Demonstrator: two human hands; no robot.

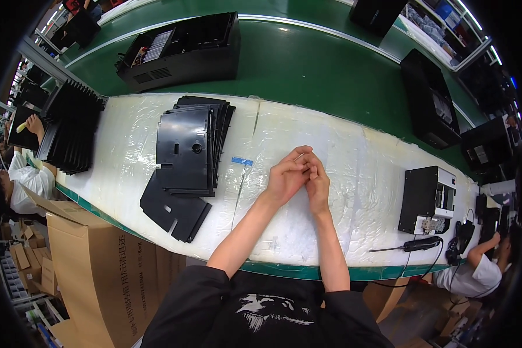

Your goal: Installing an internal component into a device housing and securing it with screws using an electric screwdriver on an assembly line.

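Above the middle of the white-covered table (296,232), my left hand (286,177) and my right hand (318,184) meet, their fingers bent and the fingertips pressed together. Whatever may be between the fingers is too small or hidden to make out. To the left of my hands lies a stack of black plastic panels (184,152), the top one showing a small slot and a round hole. A flat black panel (167,204) with cutouts sticks out from beneath it. Between the stack and my left hand, a strip of blue tape (242,161) is stuck to the table covering.
At right stands a black and silver desktop device (428,200), beside a corded electric screwdriver (421,245). Black cases (191,55) rest on the green conveyor (307,64). More black panels (69,127) stand at far left. A cardboard box (107,272) is below; other people work at both sides.
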